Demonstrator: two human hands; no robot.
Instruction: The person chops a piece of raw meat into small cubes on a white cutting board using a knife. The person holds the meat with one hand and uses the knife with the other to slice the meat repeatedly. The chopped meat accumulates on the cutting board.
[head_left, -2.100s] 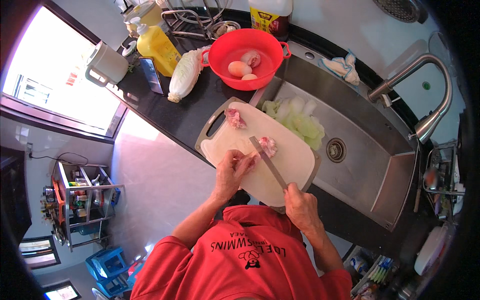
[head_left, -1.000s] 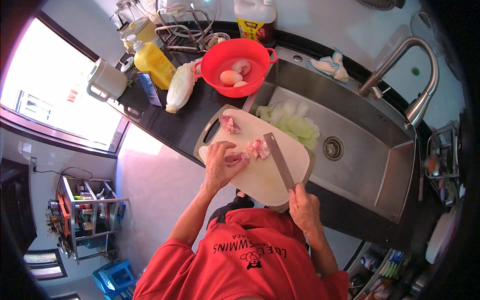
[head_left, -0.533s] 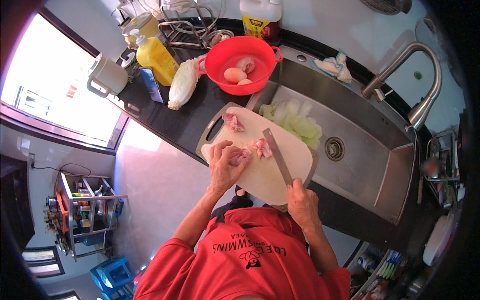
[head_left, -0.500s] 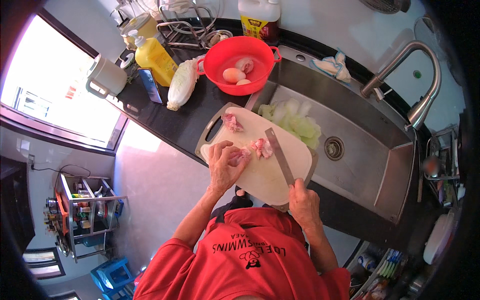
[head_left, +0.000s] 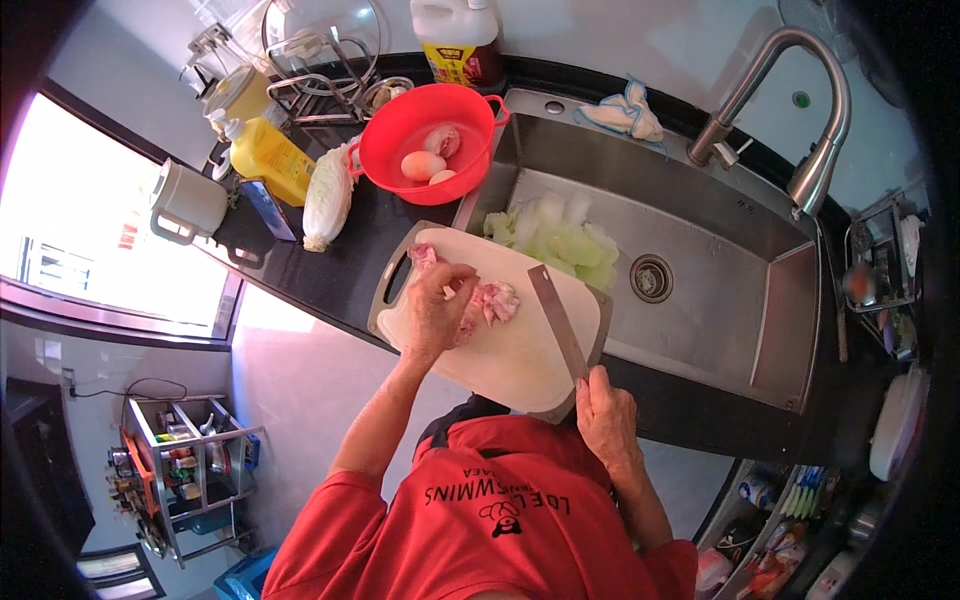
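My right hand (head_left: 606, 418) grips a kitchen knife (head_left: 560, 322) by its handle. The long blade lies over the right part of a pale cutting board (head_left: 515, 365), which rests across the counter edge and the sink's near-left corner. Over the board's left part is my left hand (head_left: 438, 312), fingers curled and thumb close to the fingertips; whatever they pinch is hidden. Right beside those fingertips lies a chunk of raw pinkish meat (head_left: 497, 301). Another meat piece (head_left: 424, 256) shows at the board's far-left end, and some meat is partly covered below my palm.
Leafy greens (head_left: 560, 245) lie in the steel sink (head_left: 720, 290), under a tall faucet (head_left: 780, 110). A red basin (head_left: 385, 130) holds eggs and a piece of meat. Beside it are a cabbage (head_left: 328, 200), a propped phone (head_left: 267, 210) and a yellow bottle (head_left: 270, 160).
My left hand has shifted toward the far-left end of the board, fingers now over the meat there. The right hand keeps the knife in nearly the same place. The whole view has shifted slightly.
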